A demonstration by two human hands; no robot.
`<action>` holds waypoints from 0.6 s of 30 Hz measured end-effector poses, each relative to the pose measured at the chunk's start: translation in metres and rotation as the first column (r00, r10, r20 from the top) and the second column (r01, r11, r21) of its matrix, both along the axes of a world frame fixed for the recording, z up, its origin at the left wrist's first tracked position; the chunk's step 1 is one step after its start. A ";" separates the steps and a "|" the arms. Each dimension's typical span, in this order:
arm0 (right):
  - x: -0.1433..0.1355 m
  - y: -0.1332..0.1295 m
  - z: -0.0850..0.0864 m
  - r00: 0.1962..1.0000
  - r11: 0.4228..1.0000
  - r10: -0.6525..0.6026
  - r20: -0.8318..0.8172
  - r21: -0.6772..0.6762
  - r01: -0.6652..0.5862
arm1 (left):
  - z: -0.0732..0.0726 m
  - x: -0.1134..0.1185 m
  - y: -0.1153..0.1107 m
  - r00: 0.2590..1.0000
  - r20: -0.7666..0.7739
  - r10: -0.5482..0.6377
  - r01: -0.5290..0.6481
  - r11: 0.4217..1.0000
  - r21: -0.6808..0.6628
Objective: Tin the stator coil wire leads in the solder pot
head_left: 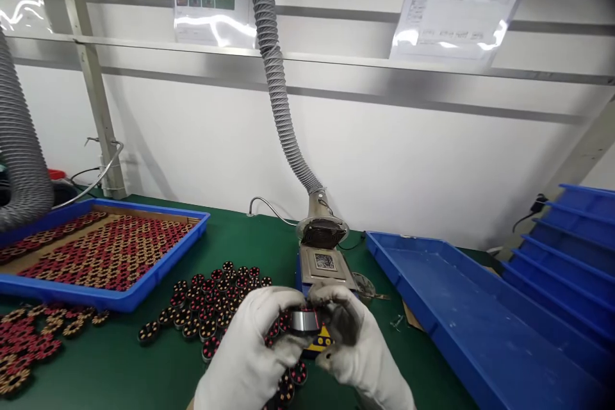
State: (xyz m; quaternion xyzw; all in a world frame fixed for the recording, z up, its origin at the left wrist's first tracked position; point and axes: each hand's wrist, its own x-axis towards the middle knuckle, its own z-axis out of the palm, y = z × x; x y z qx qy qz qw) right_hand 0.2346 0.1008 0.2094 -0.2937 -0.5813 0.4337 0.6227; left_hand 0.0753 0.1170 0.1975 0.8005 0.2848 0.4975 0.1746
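Both my hands wear white gloves with dirty grey fingertips. Between them, at the lower middle, is a small round metal-sided motor part with a smooth silvery rim. The fingers and thumb of my left hand are closed around its left side. My right hand curls at its right side, with fingertips at the edge; its exact contact is partly hidden. Just behind the hands stands a blue box-shaped solder pot with a square silvery pool on its metal top. Many black ring-shaped parts with red or tan dots lie loosely to the left.
A blue tray of red and tan ring parts stands at left, with loose rings before it. At right are a blue tray and stacked blue trays. A grey fume hose hangs to a hood behind the pot.
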 end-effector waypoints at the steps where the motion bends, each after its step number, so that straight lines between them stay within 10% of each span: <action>1: 0.003 0.000 0.000 0.999 1.000 0.017 0.034 0.011 -0.017 | 0.000 -0.001 0.000 1.000 0.004 -0.019 0.020 0.999 -0.038; 7: 0.000 -0.002 0.000 0.984 0.982 -0.127 0.124 0.159 0.106 | 0.012 -0.002 -0.004 0.997 -0.077 0.016 0.008 0.954 0.300; 13: -0.010 -0.001 0.000 0.931 0.993 0.001 -0.364 -0.107 -0.043 | 0.017 -0.004 -0.008 0.985 -0.130 0.110 -0.043 0.899 0.437; 18: -0.003 0.001 0.000 0.999 0.994 0.000 -0.038 -0.109 -0.004 | 0.015 -0.006 -0.006 0.989 -0.109 0.103 -0.045 0.896 0.442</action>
